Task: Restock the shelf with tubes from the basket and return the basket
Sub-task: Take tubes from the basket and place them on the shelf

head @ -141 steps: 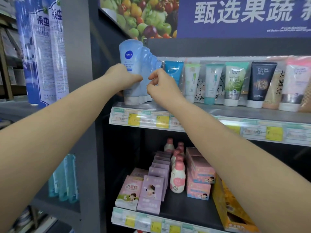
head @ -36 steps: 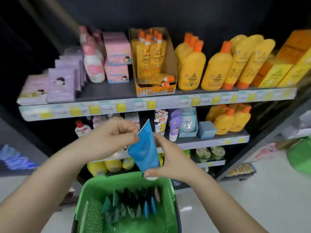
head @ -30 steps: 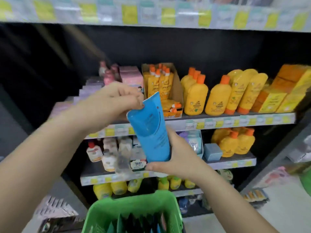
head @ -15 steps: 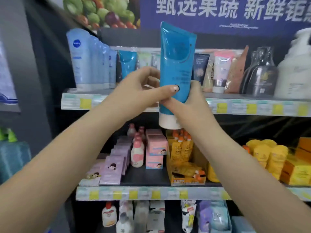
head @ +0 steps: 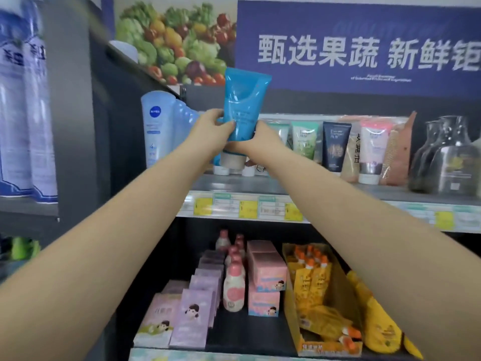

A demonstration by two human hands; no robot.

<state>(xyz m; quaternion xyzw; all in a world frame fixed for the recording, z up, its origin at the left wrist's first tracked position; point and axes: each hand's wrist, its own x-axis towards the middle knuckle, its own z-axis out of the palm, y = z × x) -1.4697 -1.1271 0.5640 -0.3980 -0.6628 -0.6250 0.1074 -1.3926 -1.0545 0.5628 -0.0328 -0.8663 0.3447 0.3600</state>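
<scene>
Item: glossy blue plastic tube with white cap (head: 243, 110), cap down, clasped by left hand (head: 212, 135) and right hand (head: 260, 140) above grey top shelf (head: 325, 188), likely for upright placement among standing tubes.

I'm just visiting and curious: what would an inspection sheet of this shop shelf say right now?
Surface: top shelf, grey, price tags along its edge.
Job's things: blue tube, upright, cap down, held in front of the shelf; basket not in view.
Clutter: pale Nivea tubes, dark tube, glass bottles.
Grippers: left hand and right hand both grip the blue tube.
Cables: nothing seen.
Surroundings: vegetable banner; pink boxes below.
</scene>
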